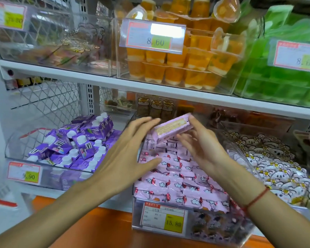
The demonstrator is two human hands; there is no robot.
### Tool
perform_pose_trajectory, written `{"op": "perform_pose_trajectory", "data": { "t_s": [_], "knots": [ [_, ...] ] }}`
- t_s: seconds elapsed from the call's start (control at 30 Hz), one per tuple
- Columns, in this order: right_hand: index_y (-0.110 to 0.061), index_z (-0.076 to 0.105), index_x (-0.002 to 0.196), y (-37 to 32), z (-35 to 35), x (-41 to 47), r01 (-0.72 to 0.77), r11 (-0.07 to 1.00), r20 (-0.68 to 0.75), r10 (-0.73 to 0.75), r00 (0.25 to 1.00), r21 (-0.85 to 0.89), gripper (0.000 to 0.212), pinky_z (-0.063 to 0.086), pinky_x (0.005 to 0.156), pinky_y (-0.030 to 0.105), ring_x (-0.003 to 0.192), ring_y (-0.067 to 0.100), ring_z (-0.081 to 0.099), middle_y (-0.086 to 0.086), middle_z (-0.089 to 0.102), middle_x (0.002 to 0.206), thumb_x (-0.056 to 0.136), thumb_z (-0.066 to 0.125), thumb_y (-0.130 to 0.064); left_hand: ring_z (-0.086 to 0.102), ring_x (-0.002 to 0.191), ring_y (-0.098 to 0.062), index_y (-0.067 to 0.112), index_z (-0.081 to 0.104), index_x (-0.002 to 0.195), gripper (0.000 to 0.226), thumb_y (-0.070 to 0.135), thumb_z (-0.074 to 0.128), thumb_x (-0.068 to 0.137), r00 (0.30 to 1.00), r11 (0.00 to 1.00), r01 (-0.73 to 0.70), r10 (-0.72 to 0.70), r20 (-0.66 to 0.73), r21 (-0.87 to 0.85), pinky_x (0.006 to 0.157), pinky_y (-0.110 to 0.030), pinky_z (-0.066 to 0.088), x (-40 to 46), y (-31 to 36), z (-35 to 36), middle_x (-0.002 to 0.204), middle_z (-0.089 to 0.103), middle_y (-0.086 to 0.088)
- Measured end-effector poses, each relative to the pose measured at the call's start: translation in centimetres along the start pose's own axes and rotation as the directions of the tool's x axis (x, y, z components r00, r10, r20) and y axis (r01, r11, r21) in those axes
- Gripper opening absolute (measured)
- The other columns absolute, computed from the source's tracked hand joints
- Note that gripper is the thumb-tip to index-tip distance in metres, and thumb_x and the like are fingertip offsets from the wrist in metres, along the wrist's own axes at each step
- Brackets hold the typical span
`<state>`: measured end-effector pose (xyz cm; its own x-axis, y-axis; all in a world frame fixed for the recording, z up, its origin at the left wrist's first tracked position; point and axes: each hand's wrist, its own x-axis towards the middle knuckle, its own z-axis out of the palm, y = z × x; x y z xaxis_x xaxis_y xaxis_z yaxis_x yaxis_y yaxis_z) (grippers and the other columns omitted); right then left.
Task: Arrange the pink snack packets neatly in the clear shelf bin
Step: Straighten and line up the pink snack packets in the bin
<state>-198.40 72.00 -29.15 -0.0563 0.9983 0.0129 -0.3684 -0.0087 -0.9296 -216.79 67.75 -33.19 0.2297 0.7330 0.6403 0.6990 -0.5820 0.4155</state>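
Note:
A clear shelf bin (168, 231) with a 15.80 price tag holds several pink snack packets (179, 183) lying in rough rows. One pink packet (172, 128) is lifted above the back of the pile, its printed back side up. My right hand (202, 145) holds this packet at its right end, thumb on top and fingers under it. My left hand (132, 156) hovers over the bin's left side with fingers spread straight; its fingertips reach toward the packet's left end, and contact cannot be made out.
A bin of purple cartons (75, 145) sits to the left, a bin of white flower-print packets (276, 163) to the right. The shelf above (150, 86) carries orange jelly cups (183, 68) and green jelly cups (279, 81). An orange ledge (100, 228) runs below.

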Motion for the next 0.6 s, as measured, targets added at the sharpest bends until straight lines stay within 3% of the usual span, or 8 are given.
{"op": "perform_pose_trajectory", "data": {
  "t_s": [0.07, 0.13, 0.23, 0.3, 0.33, 0.37, 0.5, 0.6],
  "knots": [
    [-0.004, 0.065, 0.094, 0.2, -0.1, -0.8, -0.101, 0.994, 0.035, 0.099, 0.994, 0.043, 0.023, 0.056, 0.059, 0.017, 0.070, 0.011, 0.071, 0.002, 0.071, 0.066, 0.094, 0.056, -0.025, 0.041, 0.120, -0.001, 0.036, 0.040, 0.138, 0.067, 0.029, 0.073, 0.080, 0.988, 0.985, -0.153, 0.152, 0.017, 0.078, 0.092, -0.022, 0.043, 0.3, 0.3, -0.1, 0.140, 0.033, 0.021],
    [-0.004, 0.065, 0.095, 0.1, 0.0, -1.4, -0.165, 0.983, 0.070, 0.160, 0.985, 0.080, 0.022, 0.055, 0.055, 0.017, 0.063, 0.012, 0.070, 0.003, 0.069, 0.063, 0.092, 0.060, -0.025, 0.051, 0.110, -0.002, 0.032, 0.052, 0.130, 0.049, 0.027, 0.069, 0.084, 0.983, 0.982, -0.178, 0.181, -0.034, 0.062, 0.085, -0.029, 0.050, 0.5, 0.5, -0.4, 0.132, 0.045, 0.018],
    [-0.006, 0.064, 0.100, -0.2, -0.3, -1.6, -0.152, 0.988, 0.100, 0.151, 0.984, 0.005, 0.033, 0.057, 0.061, 0.020, 0.075, 0.014, 0.071, 0.008, 0.072, 0.083, 0.090, 0.059, -0.037, 0.061, 0.099, 0.000, 0.031, 0.063, 0.118, 0.037, 0.023, 0.069, 0.082, 0.996, 0.964, 0.008, -0.031, -0.084, -0.265, 0.078, -0.017, 0.051, 1.1, 0.7, -0.5, 0.115, 0.064, 0.016],
    [-0.011, 0.063, 0.109, -0.3, -0.6, -1.5, -0.037, 0.979, 0.033, 0.045, 0.998, -0.202, 0.041, 0.056, 0.067, 0.022, 0.094, 0.014, 0.068, 0.008, 0.069, 0.104, 0.090, 0.054, -0.046, 0.070, 0.083, -0.005, 0.025, 0.070, 0.102, 0.022, 0.030, 0.067, 0.080, 0.935, 0.689, 0.283, -0.352, 0.032, -0.667, 0.063, -0.017, 0.054, 1.6, 1.3, -0.7, 0.094, 0.074, 0.005],
    [-0.015, 0.061, 0.114, -0.3, -0.7, -1.4, 0.022, 0.954, 0.011, -0.019, 1.000, -0.300, 0.041, 0.053, 0.070, 0.021, 0.099, 0.012, 0.064, 0.005, 0.067, 0.109, 0.090, 0.053, -0.048, 0.071, 0.076, -0.009, 0.021, 0.071, 0.095, 0.023, 0.036, 0.065, 0.079, 0.883, 0.548, 0.377, -0.457, 0.110, -0.747, 0.055, -0.017, 0.053, 1.7, 1.6, -0.8, 0.085, 0.075, 0.001],
    [-0.020, 0.059, 0.115, -0.3, -0.7, -1.3, 0.078, 0.925, 0.017, -0.078, 0.997, -0.371, 0.039, 0.049, 0.072, 0.018, 0.100, 0.009, 0.062, 0.001, 0.065, 0.111, 0.090, 0.052, -0.049, 0.072, 0.073, -0.011, 0.019, 0.071, 0.092, 0.026, 0.041, 0.064, 0.078, 0.852, 0.493, 0.429, -0.499, 0.157, -0.757, 0.050, -0.017, 0.051, 1.7, 1.6, -0.8, 0.081, 0.075, 0.000],
    [-0.029, 0.054, 0.122, 0.1, -0.5, -1.8, 0.330, 0.763, 0.189, -0.271, 0.944, -0.555, 0.033, 0.042, 0.076, 0.002, 0.101, -0.011, 0.051, -0.015, 0.056, 0.115, 0.091, 0.054, -0.042, 0.072, 0.068, -0.012, 0.018, 0.073, 0.084, 0.032, 0.047, 0.064, 0.073, 0.855, 0.550, 0.441, -0.499, 0.144, -0.709, 0.041, -0.017, 0.045, 1.5, 1.9, -0.9, 0.081, 0.075, -0.001],
    [-0.034, 0.044, 0.136, 0.7, -0.3, -2.5, 0.560, 0.406, 0.439, -0.357, 0.824, -0.722, 0.042, 0.033, 0.097, 0.015, 0.125, -0.001, 0.035, -0.013, 0.045, 0.134, 0.095, 0.049, -0.040, 0.070, 0.069, -0.010, 0.025, 0.073, 0.074, 0.031, 0.054, 0.061, 0.073, 0.916, 0.722, 0.351, -0.396, 0.060, -0.597, 0.043, -0.012, 0.041, 1.4, 2.0, -0.8, 0.078, 0.073, 0.004]
  ]
}}
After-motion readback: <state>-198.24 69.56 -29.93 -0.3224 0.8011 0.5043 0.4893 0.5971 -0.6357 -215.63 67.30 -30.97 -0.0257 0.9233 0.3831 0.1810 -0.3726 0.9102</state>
